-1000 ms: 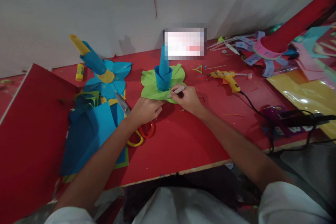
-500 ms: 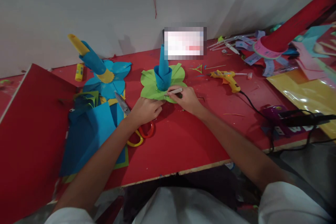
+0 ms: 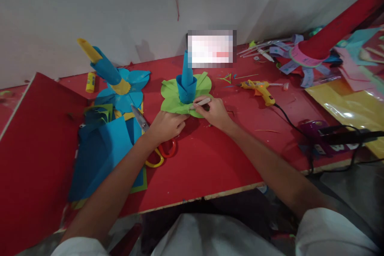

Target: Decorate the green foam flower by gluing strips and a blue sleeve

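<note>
My right hand point(image 3: 216, 114) pinches a white pen point(image 3: 201, 102), its tip down on a front petal of the green paper flower point(image 3: 171, 102). A rolled blue paper tube point(image 3: 187, 84) rises upright from the flower's middle. At the near edge of the same flower, my left hand point(image 3: 168, 125) is closed with its fingers curled; the paper edge goes under the fingers, and part of the grip is hidden. Beside my left wrist lie scissors point(image 3: 141, 121) with red and yellow handles, partly covered by my forearm.
A blue paper flower point(image 3: 132, 98) with a yellow-tipped tube stands back left, near a glue stick point(image 3: 90, 82). Blue sheets point(image 3: 102, 160) lie at left beside a raised red panel point(image 3: 39, 152). Rightward are a yellow glue gun point(image 3: 261, 91) with its cord and a red pole point(image 3: 339, 28).
The pen in my right hand has tilted a little and its tip has shifted slightly along the green petal. My left hand has stayed in place.
</note>
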`<state>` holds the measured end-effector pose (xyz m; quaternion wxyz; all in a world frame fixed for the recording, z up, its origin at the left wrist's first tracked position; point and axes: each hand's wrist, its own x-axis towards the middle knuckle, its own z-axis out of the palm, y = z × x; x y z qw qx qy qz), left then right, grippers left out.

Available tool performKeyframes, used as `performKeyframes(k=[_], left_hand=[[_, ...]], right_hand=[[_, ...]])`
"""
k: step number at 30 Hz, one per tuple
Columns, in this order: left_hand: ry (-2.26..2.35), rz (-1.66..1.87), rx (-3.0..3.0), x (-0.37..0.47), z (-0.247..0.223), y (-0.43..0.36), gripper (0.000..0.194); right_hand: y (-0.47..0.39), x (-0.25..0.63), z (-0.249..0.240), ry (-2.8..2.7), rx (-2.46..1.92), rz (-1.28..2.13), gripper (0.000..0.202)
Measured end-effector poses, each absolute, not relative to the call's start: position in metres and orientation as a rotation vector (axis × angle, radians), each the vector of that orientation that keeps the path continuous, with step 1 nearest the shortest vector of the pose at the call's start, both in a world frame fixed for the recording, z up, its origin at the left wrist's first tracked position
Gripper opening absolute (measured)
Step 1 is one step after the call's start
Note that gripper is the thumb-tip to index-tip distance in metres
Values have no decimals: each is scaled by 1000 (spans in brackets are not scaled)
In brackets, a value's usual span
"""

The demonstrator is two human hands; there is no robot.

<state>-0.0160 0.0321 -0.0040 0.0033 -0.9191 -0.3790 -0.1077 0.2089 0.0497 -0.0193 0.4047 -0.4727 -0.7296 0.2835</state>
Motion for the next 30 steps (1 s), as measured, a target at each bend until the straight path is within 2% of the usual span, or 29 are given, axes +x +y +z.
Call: performKeyframes(k=[30], left_hand=[[-1206, -326, -2861, -15, -2, 31, 39]], right_hand=[[53, 211, -24, -1817, -1201, 627, 25]])
